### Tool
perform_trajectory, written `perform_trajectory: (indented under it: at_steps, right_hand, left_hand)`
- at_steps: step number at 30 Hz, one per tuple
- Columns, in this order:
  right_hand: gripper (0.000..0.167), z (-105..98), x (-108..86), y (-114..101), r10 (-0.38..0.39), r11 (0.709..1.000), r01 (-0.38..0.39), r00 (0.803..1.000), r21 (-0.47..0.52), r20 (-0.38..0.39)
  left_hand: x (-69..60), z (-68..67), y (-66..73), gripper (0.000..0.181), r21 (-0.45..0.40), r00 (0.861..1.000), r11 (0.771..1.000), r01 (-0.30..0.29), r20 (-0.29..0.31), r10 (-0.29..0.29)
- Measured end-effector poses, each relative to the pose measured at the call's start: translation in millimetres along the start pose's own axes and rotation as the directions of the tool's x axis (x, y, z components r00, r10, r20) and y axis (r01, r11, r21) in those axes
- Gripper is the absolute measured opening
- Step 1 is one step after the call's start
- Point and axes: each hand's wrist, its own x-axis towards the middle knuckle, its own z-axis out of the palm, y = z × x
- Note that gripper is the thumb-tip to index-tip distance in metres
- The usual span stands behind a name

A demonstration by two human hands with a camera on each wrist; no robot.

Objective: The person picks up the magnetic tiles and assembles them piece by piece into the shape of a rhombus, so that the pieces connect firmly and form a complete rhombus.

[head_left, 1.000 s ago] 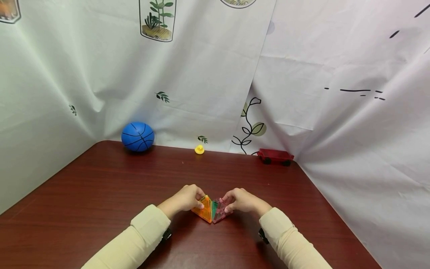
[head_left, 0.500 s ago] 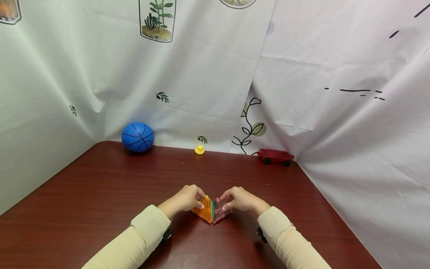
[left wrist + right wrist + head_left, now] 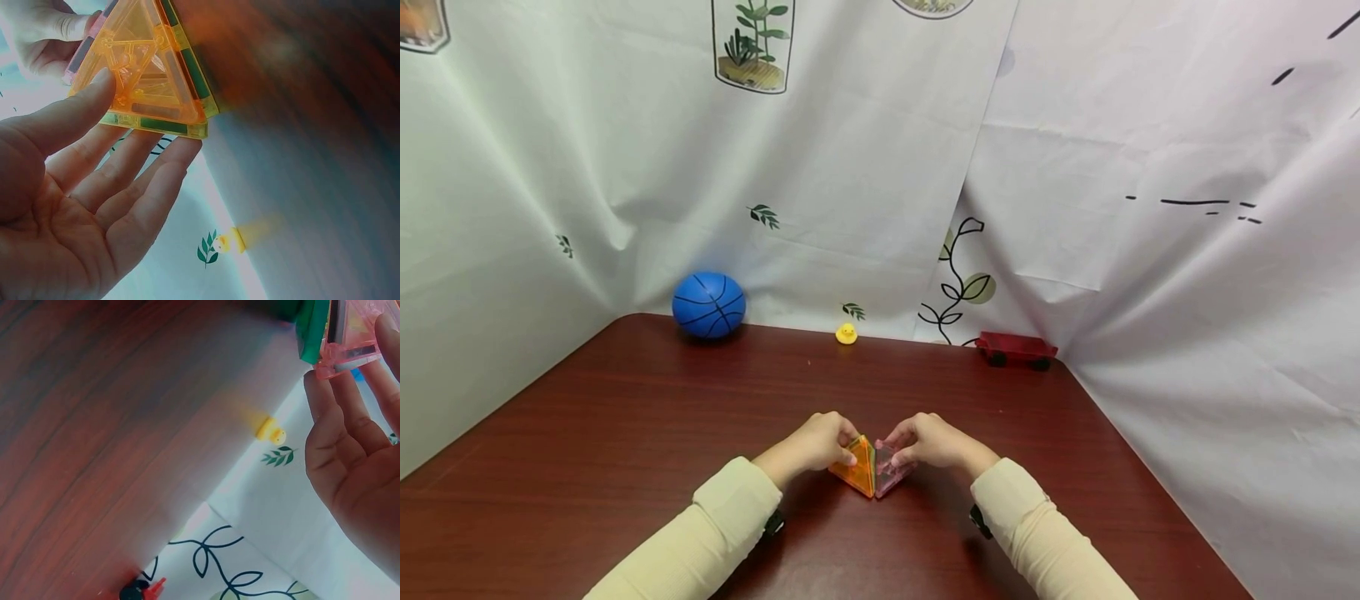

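My left hand [image 3: 814, 443] pinches an orange translucent triangular magnetic tile [image 3: 856, 475]. Against its back, a yellow-green triangular tile [image 3: 153, 126] shows in the left wrist view, with my fingertips at its edge. My right hand [image 3: 938, 442] holds a pink translucent magnetic tile [image 3: 887, 478], thumb on its near face and fingers behind. Beside the pink one, a green tile [image 3: 314, 330] appears in the right wrist view. Both sets stand tilted on the tabletop, their edges meeting or nearly so; any contact between them is too small to tell.
At the back of the brown table [image 3: 722, 392] sit a blue ball [image 3: 708, 305] on the left, a yellow rubber duck [image 3: 846, 334] near the middle and a red toy wagon [image 3: 1017, 350] on the right. A white printed cloth [image 3: 865, 167] hangs behind them.
My right hand has shifted slightly left and turned the pink tile toward the orange one. The green strip seen between them has narrowed out of sight. My left hand has stayed nearly still.
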Motion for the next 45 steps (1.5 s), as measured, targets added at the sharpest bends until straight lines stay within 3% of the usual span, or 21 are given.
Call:
perform_trajectory:
  at_steps: [20,45]
  right_hand:
    - [0.021,2.4,2.5,-4.1,0.005,1.000,-0.005,1.000,-0.006,-0.023]
    - [0.031,-11.2,-15.6,12.3,0.043,0.998,-0.046,0.997,-0.045,-0.061]
  left_hand:
    - [0.2,0.6,2.1,0.018,0.000,1.000,1.000,-0.005,0.002,0.005]
    - [-1.8,-4.2,-3.6,0.024,-0.037,0.999,0.999,0.035,0.010,-0.035]
